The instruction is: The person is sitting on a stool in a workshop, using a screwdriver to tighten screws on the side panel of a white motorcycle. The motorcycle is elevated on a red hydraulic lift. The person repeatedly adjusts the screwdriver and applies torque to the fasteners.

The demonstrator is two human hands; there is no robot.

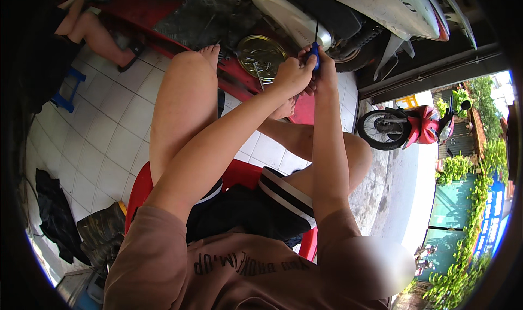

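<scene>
In front of my knees, both hands meet at the blue handle of a screwdriver (315, 56). Its thin dark shaft points away from me, toward the motorbike's silver exhaust cover (291, 17). Fingers of my right hand (327, 70) are closed round the handle. Pressed against the same handle from the other side is my left hand (296, 74), its fingers curled and partly hidden. Whether the shaft's tip touches the motorbike I cannot tell. Left of my hands, a round golden tray (261, 43) holds several small metal parts, and a shiny metal tool leans over its near rim.
The motorbike (376, 7) stands on a red platform (231, 70). I sit on a red stool (245, 171) on white floor tiles (109, 141). Another person's leg (103, 40) and a blue stool (70, 91) are at far left. A red motorbike (419, 126) is parked outside, right.
</scene>
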